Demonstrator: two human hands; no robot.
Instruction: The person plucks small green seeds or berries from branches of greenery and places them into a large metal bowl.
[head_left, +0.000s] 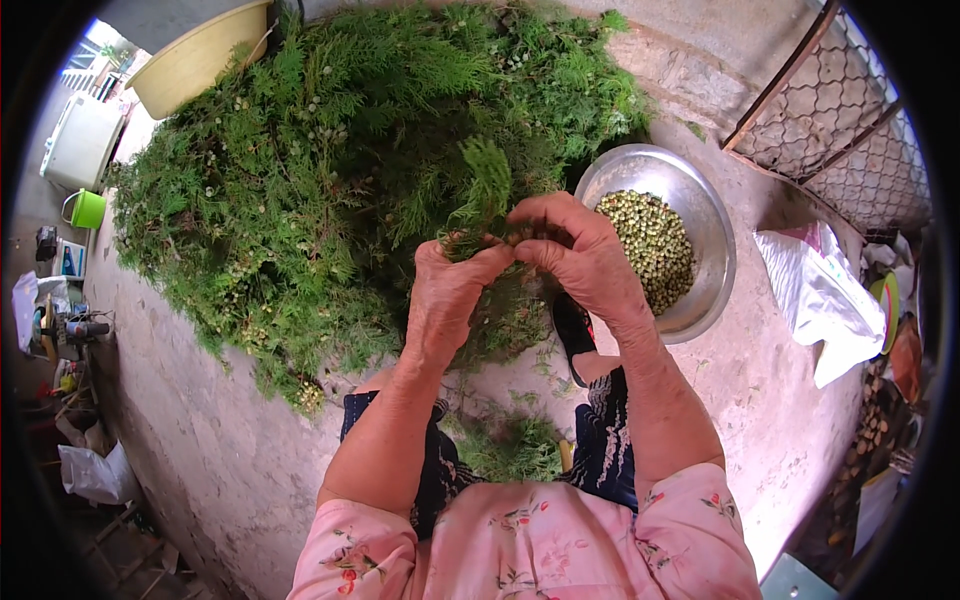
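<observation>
My left hand (454, 281) is closed around a green conifer sprig (486, 180), whose feathery tip points up and away from me. My right hand (581, 251) meets it at the fingertips, thumb and index finger pinched together at the sprig's lower part; whether a cone is between them is blurred. A big heap of cut conifer branches (300, 187), with small pale green cones among the foliage, lies on the floor in front of me. Just beyond my right hand, a round metal basin (712, 247) holds many small green cones (652, 247).
A yellow plastic tub (199, 56) touches the heap at the back left. Wire mesh in a rusty frame (780, 82) leans at the back right, near a white sack (821, 292). A small green bucket (88, 209) stands at the left. Loose greenery (514, 446) lies between my legs.
</observation>
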